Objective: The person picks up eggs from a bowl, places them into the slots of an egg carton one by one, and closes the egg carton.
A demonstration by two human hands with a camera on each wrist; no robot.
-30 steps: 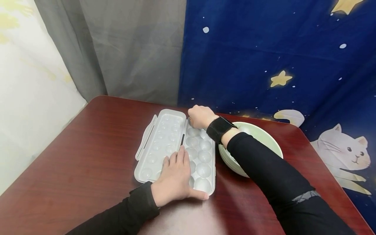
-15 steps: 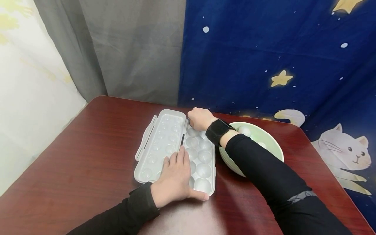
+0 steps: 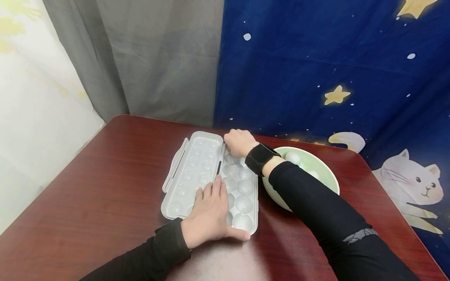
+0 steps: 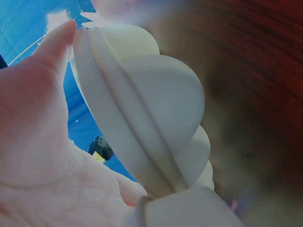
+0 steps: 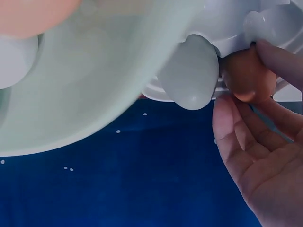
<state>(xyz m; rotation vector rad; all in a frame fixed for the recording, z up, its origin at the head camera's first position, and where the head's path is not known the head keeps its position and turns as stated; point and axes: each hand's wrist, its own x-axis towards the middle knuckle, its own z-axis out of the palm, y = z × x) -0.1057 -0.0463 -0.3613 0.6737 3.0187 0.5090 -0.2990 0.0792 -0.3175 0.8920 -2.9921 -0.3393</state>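
Note:
A pale egg box lies opened flat on the table, its lid to the left and its cupped half to the right. My left hand rests on the near end with fingers straight, the thumb along the front edge. In the left wrist view, the rounded undersides of the cups show beside that palm. At the far end, my right hand pinches a brown egg between thumb and fingers at a cup. Beside it a white egg sits in the box. From the head view the brown egg is hidden.
A light green bowl stands right of the box, partly under the right forearm. It holds white eggs and, in the right wrist view, a pinkish-brown egg. Curtains hang behind the far table edge.
My right hand has shifted very slightly toward me at the far end, and the forearm a little left, uncovering more eggs in the bowl. The left hand stays put.

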